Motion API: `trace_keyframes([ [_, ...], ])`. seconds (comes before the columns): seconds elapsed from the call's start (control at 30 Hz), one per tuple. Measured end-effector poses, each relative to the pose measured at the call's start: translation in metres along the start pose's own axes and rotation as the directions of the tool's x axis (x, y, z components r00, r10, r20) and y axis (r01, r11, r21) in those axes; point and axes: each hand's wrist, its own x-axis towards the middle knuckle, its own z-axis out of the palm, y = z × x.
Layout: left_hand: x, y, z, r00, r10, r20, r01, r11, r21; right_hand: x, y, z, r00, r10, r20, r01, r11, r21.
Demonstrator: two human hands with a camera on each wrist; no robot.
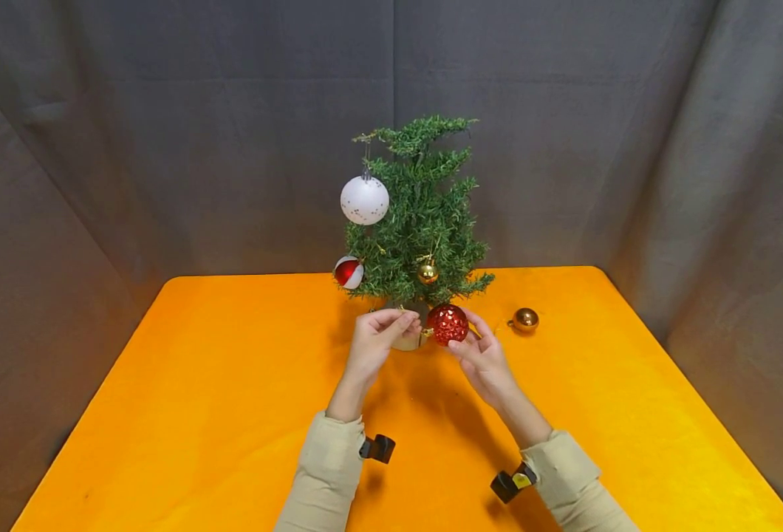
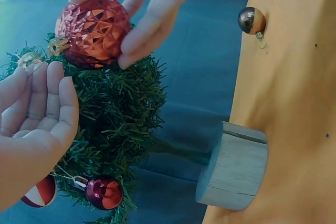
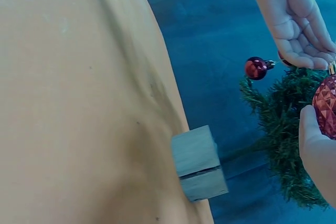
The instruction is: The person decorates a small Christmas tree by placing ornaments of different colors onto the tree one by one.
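Observation:
In front of the small artificial Christmas tree [image 1: 418,199], my right hand [image 1: 487,366] holds a red faceted bauble [image 1: 448,325] between thumb and fingers. The bauble's gold cap [image 2: 59,46] points left, toward my left hand [image 1: 378,343]. Thumb and fingertips of the left hand pinch the thin hanging loop [image 2: 34,69] just beside the cap. Right behind the hands hangs a small gold bauble [image 1: 428,273] on the tree. A red-and-white bauble [image 1: 349,273] and a large white dotted bauble [image 1: 365,200] hang on the tree's left side.
The tree's round wooden base [image 2: 233,166] stands on the orange table [image 1: 219,399]. A loose copper-coloured bauble [image 1: 526,320] lies right of the tree. In the left wrist view a small dark red bauble [image 2: 105,192] hangs low on it. Grey curtains [image 1: 232,148] surround the table.

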Motion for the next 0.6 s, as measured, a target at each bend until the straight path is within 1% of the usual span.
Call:
trace_keyframes([
  [0.1, 0.0, 0.0, 0.0, 1.0, -0.002, -0.004, 0.002, 1.0, -0.006, -0.002, 0.004, 0.0, 1.0, 0.028, 0.013, -0.029, 1.0, 0.012],
  [0.33, 0.001, 0.002, 0.0, 0.999, -0.024, -0.026, 0.023, 1.0, -0.021, -0.003, 0.012, 0.003, 0.991, 0.126, 0.04, -0.127, 0.991, 0.032],
  [0.43, 0.001, 0.004, 0.0, 0.999, -0.037, -0.036, 0.036, 0.999, -0.025, -0.003, 0.014, 0.004, 0.985, 0.16, 0.056, -0.161, 0.987, 0.016],
  [0.6, 0.001, 0.005, -0.001, 0.998, -0.034, -0.044, 0.033, 0.999, -0.011, -0.002, 0.015, 0.005, 0.978, 0.195, 0.078, -0.193, 0.981, -0.036],
])
